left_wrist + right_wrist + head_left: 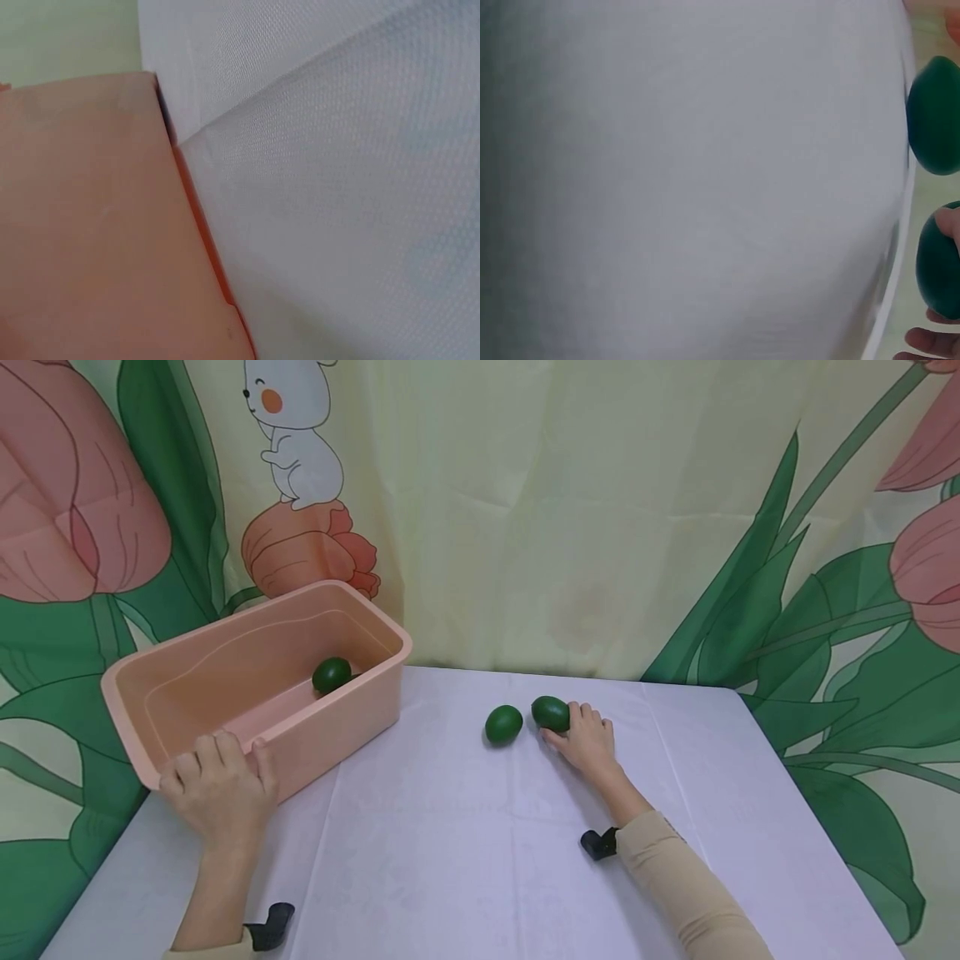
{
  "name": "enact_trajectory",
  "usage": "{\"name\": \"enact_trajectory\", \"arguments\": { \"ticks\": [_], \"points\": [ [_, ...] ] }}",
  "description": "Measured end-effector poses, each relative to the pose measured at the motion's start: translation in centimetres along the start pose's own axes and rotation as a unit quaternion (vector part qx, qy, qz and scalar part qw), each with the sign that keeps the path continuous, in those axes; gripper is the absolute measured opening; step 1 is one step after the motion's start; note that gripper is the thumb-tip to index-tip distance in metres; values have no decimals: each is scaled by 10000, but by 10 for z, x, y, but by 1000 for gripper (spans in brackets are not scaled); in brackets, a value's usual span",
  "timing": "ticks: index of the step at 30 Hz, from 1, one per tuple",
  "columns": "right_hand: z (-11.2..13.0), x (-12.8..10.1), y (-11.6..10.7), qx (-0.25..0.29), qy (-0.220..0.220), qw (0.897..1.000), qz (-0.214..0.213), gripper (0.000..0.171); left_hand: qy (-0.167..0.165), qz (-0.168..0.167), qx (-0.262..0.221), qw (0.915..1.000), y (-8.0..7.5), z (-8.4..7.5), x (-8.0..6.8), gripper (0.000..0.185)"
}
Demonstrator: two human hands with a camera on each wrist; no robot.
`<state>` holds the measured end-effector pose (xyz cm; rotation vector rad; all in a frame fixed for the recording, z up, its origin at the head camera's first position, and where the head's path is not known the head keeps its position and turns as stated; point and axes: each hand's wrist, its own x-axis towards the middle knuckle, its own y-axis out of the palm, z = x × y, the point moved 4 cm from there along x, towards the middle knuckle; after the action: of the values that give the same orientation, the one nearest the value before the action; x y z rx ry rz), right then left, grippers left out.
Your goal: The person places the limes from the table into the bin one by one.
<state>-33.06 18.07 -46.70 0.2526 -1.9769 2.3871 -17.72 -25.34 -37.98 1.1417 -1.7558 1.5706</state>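
My left hand (225,789) grips the near rim of a pink plastic bin (341,735), its fingers hooked over the edge. The bin's outer wall (105,225) fills the left of the left wrist view. Inside the bin lies a dark green lime (332,675); a sliver of something dark beside it is mostly hidden by the wall. Toward the back of the table, my right hand (591,745) holds a lime (551,713) between thumb and fingers, also seen as the lower lime (937,262) at the right wrist view's edge. Another lime (503,725) lies just left of it.
A white cloth (450,843) covers the table. Behind its back edge hangs a curtain (540,527) printed with tulips and a white animal. Black wrist cameras sit at the left cuff (272,927) and right cuff (600,844).
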Motion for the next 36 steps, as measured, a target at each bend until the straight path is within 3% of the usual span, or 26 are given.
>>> {"name": "enact_trajectory", "arguments": {
  "ticks": [13, 36],
  "points": [
    [14, 4, -22, 209, -73, 9995, -222, 66, -2, -19, 40, 10000, 0, 0, 0, 51],
    [52, 11, -43, 248, -591, 9971, -415, 70, -10, -3, 11, 10000, 0, 0, 1, 51]
  ]
}}
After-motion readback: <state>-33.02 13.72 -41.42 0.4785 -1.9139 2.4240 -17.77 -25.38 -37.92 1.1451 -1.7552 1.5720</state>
